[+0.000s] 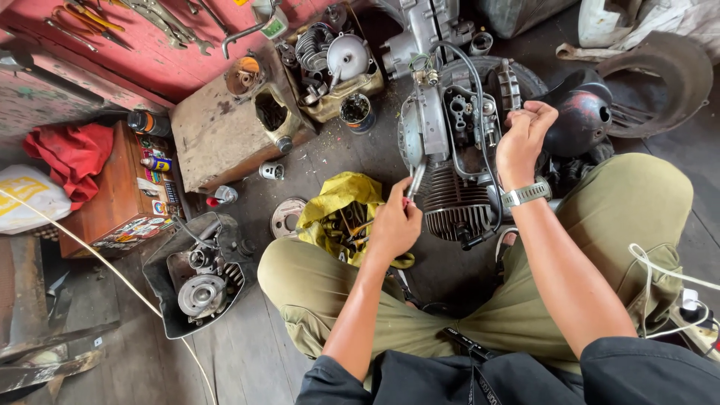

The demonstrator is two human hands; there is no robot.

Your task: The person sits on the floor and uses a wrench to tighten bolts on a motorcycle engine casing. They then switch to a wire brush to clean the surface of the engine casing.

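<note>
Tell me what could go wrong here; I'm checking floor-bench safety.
The left hand levers a metal tool against the grey finned engine; a slip could drive knuckles into the fins. The right hand pinches small parts by the black cable, which might snag. Loose parts in the yellow bag could scatter.

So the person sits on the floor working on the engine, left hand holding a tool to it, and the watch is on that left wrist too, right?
Not quite. The head view shows the watch on the right wrist. The rest holds: the left hand holds a tool against the engine, while the right hand works on the engine's top.
</note>
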